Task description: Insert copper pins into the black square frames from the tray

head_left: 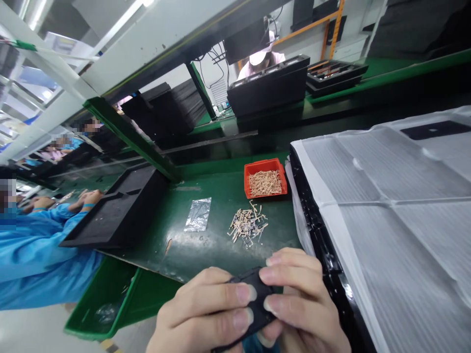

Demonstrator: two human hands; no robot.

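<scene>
Between my two hands, close to the camera, is a small flat black rectangular part [260, 301]; its exact kind does not show. My left hand [206, 311] grips its left side, fingers laid across the face. On the opposite side my right hand [303, 301] pinches it with fingertips on top and the thumb low. Both hands cover much of the part. Just beyond them, a loose pile of small beige and metallic strip-like pieces [247, 224] lies on the green bench [221, 189]. Behind the pile stands a red bin [265, 195] full of similar beige pieces [265, 183].
A clear plastic bag [198, 214] lies left of the pile. At right, a large black tray stack [316, 220] is covered by white sheeting [371, 196]. Black trays [121, 211] stand at left beside a co-worker's blue sleeve [40, 250]. A green bin [99, 299] sits below the bench edge.
</scene>
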